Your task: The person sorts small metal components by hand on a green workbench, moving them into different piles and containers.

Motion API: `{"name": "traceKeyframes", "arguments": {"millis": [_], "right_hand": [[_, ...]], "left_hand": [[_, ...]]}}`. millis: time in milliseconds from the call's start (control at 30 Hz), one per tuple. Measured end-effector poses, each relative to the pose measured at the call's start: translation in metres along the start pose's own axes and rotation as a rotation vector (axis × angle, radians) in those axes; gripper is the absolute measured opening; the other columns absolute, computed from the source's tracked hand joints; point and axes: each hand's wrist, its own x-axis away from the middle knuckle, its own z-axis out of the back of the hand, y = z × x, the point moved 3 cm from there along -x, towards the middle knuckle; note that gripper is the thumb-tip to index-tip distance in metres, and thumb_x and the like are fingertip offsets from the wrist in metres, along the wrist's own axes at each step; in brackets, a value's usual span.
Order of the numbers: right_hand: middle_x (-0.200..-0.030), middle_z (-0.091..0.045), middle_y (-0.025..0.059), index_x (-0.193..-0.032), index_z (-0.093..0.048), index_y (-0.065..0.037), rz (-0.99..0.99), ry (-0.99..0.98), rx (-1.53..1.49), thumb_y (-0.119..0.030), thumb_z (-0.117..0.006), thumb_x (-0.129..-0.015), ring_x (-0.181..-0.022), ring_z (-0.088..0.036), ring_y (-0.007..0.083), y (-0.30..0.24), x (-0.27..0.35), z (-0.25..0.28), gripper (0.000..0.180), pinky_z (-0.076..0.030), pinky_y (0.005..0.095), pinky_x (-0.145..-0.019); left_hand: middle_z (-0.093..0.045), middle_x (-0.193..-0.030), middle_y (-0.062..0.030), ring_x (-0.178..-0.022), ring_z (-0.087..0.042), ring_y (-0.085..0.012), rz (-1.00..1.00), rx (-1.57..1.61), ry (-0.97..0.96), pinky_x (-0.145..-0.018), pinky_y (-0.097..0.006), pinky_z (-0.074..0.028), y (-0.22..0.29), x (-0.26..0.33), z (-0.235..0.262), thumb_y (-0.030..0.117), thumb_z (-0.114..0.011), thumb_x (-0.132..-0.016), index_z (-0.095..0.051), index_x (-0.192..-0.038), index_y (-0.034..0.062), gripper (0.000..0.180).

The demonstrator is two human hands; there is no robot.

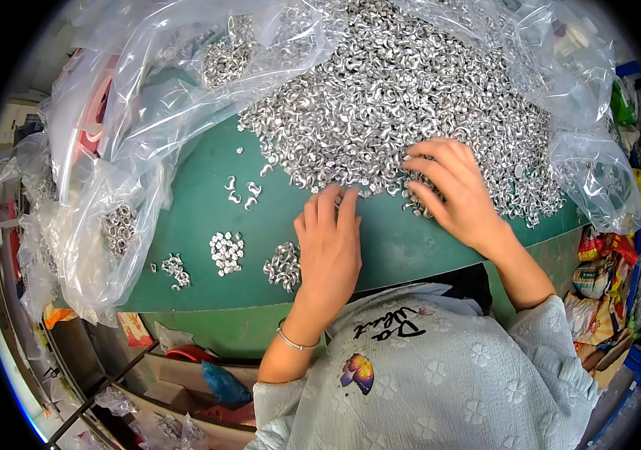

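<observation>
A large heap of small, shiny, curved metal parts (pixel 380 97) covers the far side of the green table (pixel 185 195). My left hand (pixel 328 244) lies palm down at the heap's near edge, its fingers stretched forward and slightly apart, fingertips by the closest pieces. To its left sits a small pile of curved parts (pixel 283 266). My right hand (pixel 455 191) rests over the heap's near right side, fingers bent but apart, tips touching loose pieces. Nothing shows gripped in either hand, though the undersides are hidden.
Further left are a cluster of small pale metal pieces (pixel 227 253), another little pile (pixel 176 271) and a few loose curved parts (pixel 242 193). Clear plastic sheeting (pixel 137 142) drapes the left side, with more plastic (pixel 594 161) at right. Open drawers (pixel 178 386) lie below the table's left edge.
</observation>
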Motion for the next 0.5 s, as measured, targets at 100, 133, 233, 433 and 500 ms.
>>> {"name": "traceKeyframes", "arguments": {"millis": [100, 133, 233, 433, 500], "right_hand": [[-0.131, -0.05, 0.0116, -0.117, -0.06, -0.006, 0.009, -0.043, 0.113, -0.017, -0.072, -0.079, -0.124, -0.045, 0.0318, -0.01, -0.015, -0.019, 0.042, -0.036, 0.0467, -0.101], [-0.133, -0.049, 0.012, -0.118, -0.06, -0.006, 0.024, -0.079, 0.139, -0.018, -0.072, -0.079, -0.126, -0.043, 0.0327, -0.015, -0.013, -0.025, 0.043, -0.035, 0.0472, -0.103], [-0.143, -0.041, 0.0137, -0.121, -0.06, -0.007, 0.082, -0.28, 0.179, -0.022, -0.073, -0.077, -0.136, -0.034, 0.0373, -0.029, 0.004, -0.034, 0.048, -0.03, 0.0493, -0.11], [-0.135, -0.048, 0.0102, -0.118, -0.061, -0.006, 0.144, -0.34, 0.038, -0.018, -0.071, -0.079, -0.135, -0.038, 0.0313, -0.03, 0.028, -0.024, 0.042, -0.029, 0.0526, -0.107], [-0.13, -0.051, 0.0087, -0.117, -0.062, -0.008, 0.095, -0.265, 0.034, -0.016, -0.07, -0.081, -0.132, -0.041, 0.0288, -0.025, 0.025, -0.02, 0.038, -0.029, 0.0512, -0.105]], "left_hand": [[-0.049, -0.126, -0.0131, -0.115, -0.047, -0.0322, -0.045, -0.151, 0.019, -0.093, -0.043, -0.039, 0.005, -0.007, -0.007, 0.001, -0.062, -0.084, -0.052, -0.126, 0.002, 0.044], [-0.049, -0.125, -0.0133, -0.114, -0.047, -0.0322, -0.048, -0.191, -0.004, -0.093, -0.043, -0.039, 0.005, -0.006, -0.01, 0.001, -0.062, -0.084, -0.052, -0.126, 0.0017, 0.044], [-0.053, -0.117, -0.014, -0.108, -0.051, -0.0326, -0.057, -0.019, 0.003, -0.089, -0.042, -0.042, 0.004, 0.008, -0.01, -0.002, -0.063, -0.082, -0.057, -0.116, 0.0002, 0.035], [-0.058, -0.1, -0.0152, -0.091, -0.057, -0.032, -0.027, 0.274, 0.146, -0.078, -0.037, -0.047, -0.003, 0.015, -0.005, -0.011, -0.062, -0.079, -0.06, -0.098, -0.0017, 0.021], [-0.06, -0.097, -0.0135, -0.086, -0.06, -0.0258, -0.017, 0.33, 0.226, -0.073, -0.032, -0.05, -0.006, 0.01, -0.002, -0.013, -0.058, -0.083, -0.061, -0.099, -0.0023, 0.019]]}}
